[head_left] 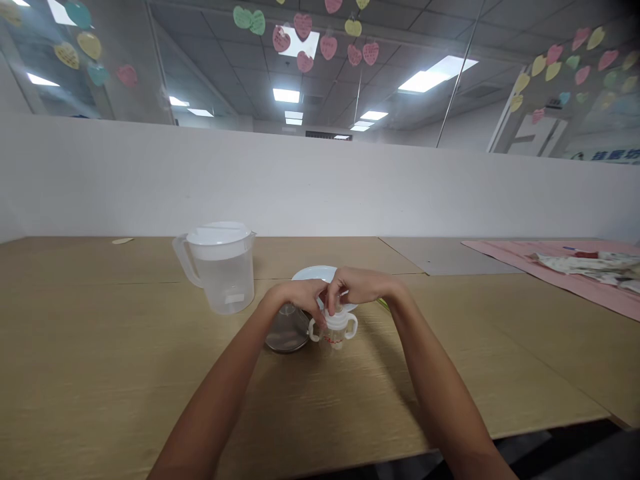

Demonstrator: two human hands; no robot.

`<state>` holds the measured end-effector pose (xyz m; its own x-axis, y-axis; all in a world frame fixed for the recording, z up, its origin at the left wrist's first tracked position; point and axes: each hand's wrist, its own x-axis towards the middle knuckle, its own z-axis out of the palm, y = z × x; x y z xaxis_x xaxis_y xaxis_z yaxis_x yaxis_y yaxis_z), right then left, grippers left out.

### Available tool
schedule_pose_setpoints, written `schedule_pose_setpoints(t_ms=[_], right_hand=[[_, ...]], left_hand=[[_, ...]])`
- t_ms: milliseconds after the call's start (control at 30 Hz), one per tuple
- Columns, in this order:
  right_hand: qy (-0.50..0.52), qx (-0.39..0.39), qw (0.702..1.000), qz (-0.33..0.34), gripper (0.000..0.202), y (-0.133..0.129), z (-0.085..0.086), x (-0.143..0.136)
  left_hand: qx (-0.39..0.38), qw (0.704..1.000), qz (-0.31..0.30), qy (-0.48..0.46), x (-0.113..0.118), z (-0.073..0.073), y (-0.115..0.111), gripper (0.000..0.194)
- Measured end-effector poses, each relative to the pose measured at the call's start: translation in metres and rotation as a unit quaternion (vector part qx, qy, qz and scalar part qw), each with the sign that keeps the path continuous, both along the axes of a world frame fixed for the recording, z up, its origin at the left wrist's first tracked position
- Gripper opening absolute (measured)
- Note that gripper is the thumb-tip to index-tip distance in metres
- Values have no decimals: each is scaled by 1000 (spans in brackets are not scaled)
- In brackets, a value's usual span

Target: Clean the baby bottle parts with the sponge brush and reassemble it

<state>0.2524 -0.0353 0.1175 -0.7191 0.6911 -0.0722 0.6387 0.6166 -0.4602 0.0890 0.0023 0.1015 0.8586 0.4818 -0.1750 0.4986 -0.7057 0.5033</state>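
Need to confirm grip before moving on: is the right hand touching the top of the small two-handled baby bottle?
Touching. The head view shows the right hand with fingertips closed on the top of the baby bottle, no gap visible.

Wooden table (pixel 100 373) with jug (pixel 223 267), bottle (pixel 334 328)

Bright, even light is coming from the ceiling panels (pixel 430 77), which are glaring white. The worktop (pixel 100 373) is showing only soft, faint shadows beside the arms. The wide lens is bending straight lines near the edges, and the corners are looking darker and slightly blurred.
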Motion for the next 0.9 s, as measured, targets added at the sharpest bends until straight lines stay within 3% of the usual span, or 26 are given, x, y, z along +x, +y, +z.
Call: schedule_pose_setpoints(t_ms=[233, 367, 467, 700, 900], right_hand=[[-5, -5, 999, -36, 42, 0, 1, 1], [-39, 14, 992, -120, 25, -10, 6, -3], [-77, 40, 979, -182, 24, -17, 7, -12], [-145, 21, 968, -204, 26, -24, 7, -30], [-143, 19, 967, -211, 22, -22, 6, -28]], left_hand=[[-9, 1000, -11, -9, 0, -7, 4, 37], [-59, 996, -48, -38, 2, -12, 8, 43], [-79, 994, -61, -46, 4, -10, 6, 45], [-88, 994, -28, -63, 5, -11, 4, 49], [-95, 995, -13, -31, 5, -13, 5, 44]])
